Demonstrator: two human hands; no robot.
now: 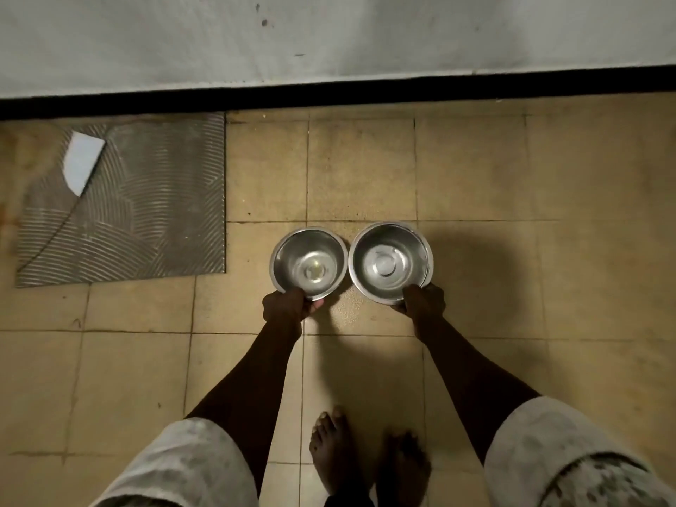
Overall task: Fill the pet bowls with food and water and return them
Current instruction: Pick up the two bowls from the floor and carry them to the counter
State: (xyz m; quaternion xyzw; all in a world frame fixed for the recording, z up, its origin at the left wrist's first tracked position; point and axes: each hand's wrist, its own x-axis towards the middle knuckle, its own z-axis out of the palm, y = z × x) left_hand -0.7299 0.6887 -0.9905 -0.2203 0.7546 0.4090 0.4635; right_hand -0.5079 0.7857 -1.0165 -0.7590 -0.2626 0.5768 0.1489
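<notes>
Two shiny steel pet bowls sit side by side over the tiled floor, rims nearly touching. My left hand (283,305) grips the near rim of the left bowl (309,263). The near rim of the right bowl (389,259) is held by my right hand (424,300). Both bowls look empty, with only bare metal and reflections inside. I cannot tell whether they rest on the floor or hang just above it.
A grey patterned mat (128,206) with a white shard (82,161) on it lies at the left against the wall. A white wall (329,38) with a black skirting runs across the back. My bare feet (365,459) stand on the beige tiles below the bowls.
</notes>
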